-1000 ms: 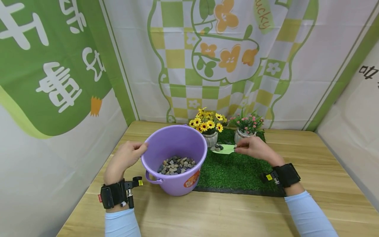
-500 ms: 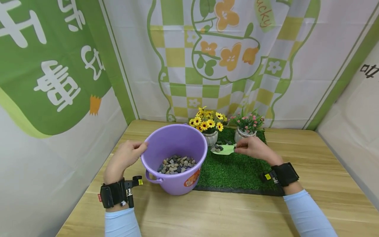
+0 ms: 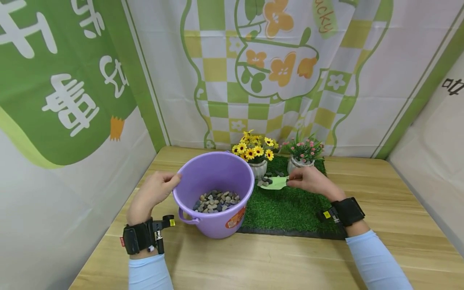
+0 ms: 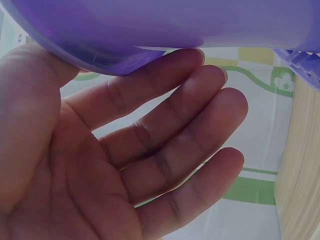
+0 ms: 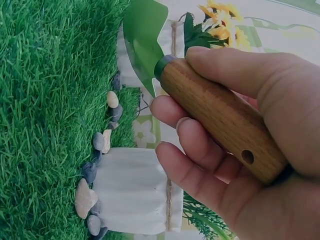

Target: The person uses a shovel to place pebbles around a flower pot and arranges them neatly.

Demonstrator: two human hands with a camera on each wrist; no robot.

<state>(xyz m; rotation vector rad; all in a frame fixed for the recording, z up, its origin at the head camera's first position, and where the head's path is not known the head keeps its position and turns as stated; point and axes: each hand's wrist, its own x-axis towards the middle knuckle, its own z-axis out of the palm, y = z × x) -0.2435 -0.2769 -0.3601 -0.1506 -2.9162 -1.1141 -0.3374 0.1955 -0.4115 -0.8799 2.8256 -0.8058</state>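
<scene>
Left hand [image 3: 154,191] pinches bucket [image 3: 214,223] by rim, toward left edge of worktop [image 3: 217,266]; right hand [image 3: 312,181] grips trowel [image 3: 278,183], bearing stones [image 3: 266,181], toward back-left corner of mat [image 3: 290,213]

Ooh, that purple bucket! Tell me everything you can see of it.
The bucket is round, smooth and purple, plastic by its look, with an open top and a wider rim narrowing toward the base. A small loop handle juts from its near left side, and an orange sticker marks its front. Pebbles lie inside, low down. The left hand pinches its rim. It sits on the wooden table, beside the flowers.
</scene>
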